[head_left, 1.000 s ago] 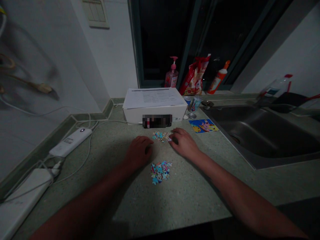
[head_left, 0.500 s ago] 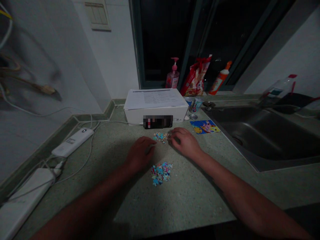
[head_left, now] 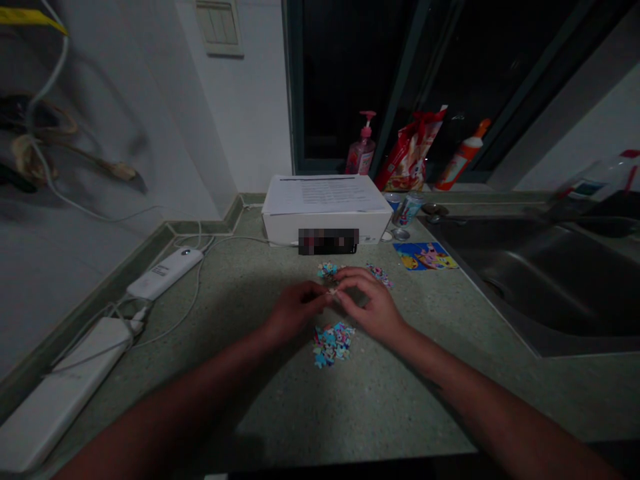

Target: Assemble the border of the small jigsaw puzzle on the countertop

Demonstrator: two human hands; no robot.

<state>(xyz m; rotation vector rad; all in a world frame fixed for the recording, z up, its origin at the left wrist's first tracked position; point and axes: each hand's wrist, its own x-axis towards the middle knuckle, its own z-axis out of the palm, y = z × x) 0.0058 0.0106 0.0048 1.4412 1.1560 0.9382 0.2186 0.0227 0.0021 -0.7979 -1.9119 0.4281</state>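
Note:
My left hand (head_left: 298, 308) and my right hand (head_left: 374, 305) meet above the counter, fingertips pinched together on a small pale jigsaw piece (head_left: 333, 291). Which fingers press it hardest is too small to tell. Closer to me lies a heap of blue, pink and white jigsaw pieces (head_left: 334, 345). Just beyond my fingers is a smaller pile of pieces (head_left: 327, 269), partly hidden by my right hand. Another little pile of pinkish pieces (head_left: 381, 274) shows behind the back of that hand.
A white box (head_left: 325, 223) with printed paper on top stands at the back, a phone (head_left: 328, 243) leaning against it. A colourful picture card (head_left: 425, 256) lies beside the sink (head_left: 565, 287). Cans (head_left: 410, 209) stand behind. White power banks (head_left: 165, 273) and cables occupy the left.
Both hands have come together and toward me, away from the far pieces, and now hold a jigsaw piece between them. The view has shifted slightly left.

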